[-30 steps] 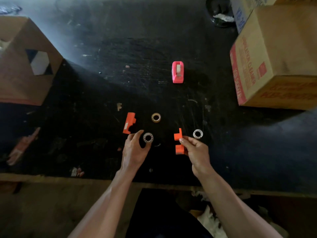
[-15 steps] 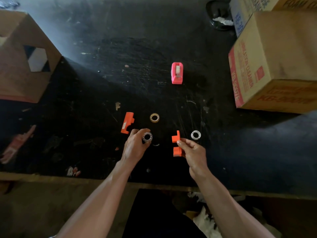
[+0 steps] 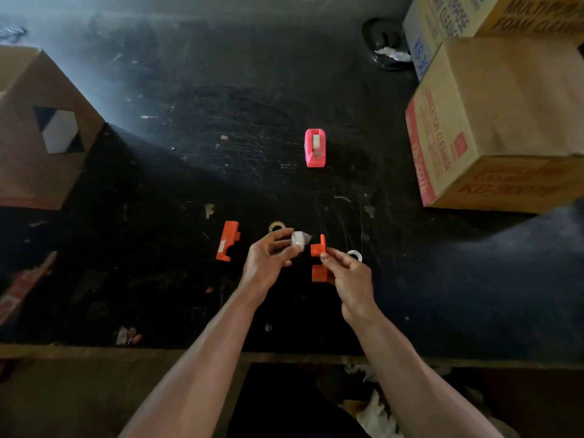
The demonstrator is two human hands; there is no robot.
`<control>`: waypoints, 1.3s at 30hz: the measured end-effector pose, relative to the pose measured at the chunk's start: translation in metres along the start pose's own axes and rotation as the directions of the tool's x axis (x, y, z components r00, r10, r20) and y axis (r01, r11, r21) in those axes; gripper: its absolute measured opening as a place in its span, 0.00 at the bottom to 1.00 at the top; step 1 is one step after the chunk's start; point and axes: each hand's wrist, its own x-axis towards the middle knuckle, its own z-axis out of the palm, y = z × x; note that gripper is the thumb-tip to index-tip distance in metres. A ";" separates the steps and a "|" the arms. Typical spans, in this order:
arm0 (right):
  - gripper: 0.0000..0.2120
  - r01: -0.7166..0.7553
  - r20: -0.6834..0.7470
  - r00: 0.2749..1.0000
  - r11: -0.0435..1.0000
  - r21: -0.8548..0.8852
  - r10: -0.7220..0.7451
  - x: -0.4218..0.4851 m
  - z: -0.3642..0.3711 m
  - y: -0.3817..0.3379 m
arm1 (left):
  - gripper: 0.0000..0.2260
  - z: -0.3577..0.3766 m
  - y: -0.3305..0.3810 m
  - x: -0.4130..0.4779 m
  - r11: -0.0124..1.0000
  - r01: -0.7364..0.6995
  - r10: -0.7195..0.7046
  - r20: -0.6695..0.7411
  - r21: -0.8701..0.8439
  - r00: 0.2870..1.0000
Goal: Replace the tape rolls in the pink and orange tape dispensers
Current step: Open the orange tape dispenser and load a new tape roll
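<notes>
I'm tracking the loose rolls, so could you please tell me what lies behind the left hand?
A brownish tape roll lies on the table just behind the left hand; its near edge is covered by the fingers, which hold a clear roll.

scratched black table (image 3: 221,105), cardboard boxes (image 3: 493,128) at both sides.

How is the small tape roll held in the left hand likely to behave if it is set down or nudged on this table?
The tape roll is a small ring pinched in the left hand, so it is probably light. On its edge, its round shape would likely let it roll; laid flat like the white ring on the table, it should stay put.
</notes>
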 end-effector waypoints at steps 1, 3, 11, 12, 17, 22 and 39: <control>0.09 0.001 0.005 1.000 1.000 0.011 -0.001 0.001 0.001 -0.003 | 0.19 0.001 0.001 0.000 1.000 0.009 -0.009 0.017 -0.020 1.000; 0.10 0.002 0.017 1.000 1.000 0.026 -0.003 0.002 0.002 -0.006 | 0.19 0.004 0.003 0.000 0.998 0.026 -0.023 0.050 -0.051 0.998; 0.10 0.001 0.066 0.998 0.999 0.036 -0.003 0.009 0.001 -0.012 | 0.18 0.007 0.009 0.005 0.992 0.075 -0.061 0.129 -0.104 0.990; 0.10 0.000 0.077 0.997 0.999 0.036 -0.003 0.010 0.000 -0.012 | 0.18 0.007 0.009 0.006 0.992 0.078 -0.064 0.138 -0.100 0.988; 0.09 -0.019 0.093 0.996 0.998 0.054 0.014 0.013 0.004 -0.013 | 0.18 0.008 0.009 0.009 0.988 0.109 -0.090 0.167 -0.109 0.982; 0.09 -0.063 0.117 0.992 0.992 0.105 0.051 0.014 0.010 -0.015 | 0.18 0.010 0.010 0.012 0.987 0.090 -0.066 0.174 -0.133 0.983; 0.07 -0.190 0.034 0.982 0.946 0.261 0.188 0.029 0.014 -0.027 | 0.23 -0.018 0.008 0.052 0.843 -0.012 0.121 -0.169 0.538 0.978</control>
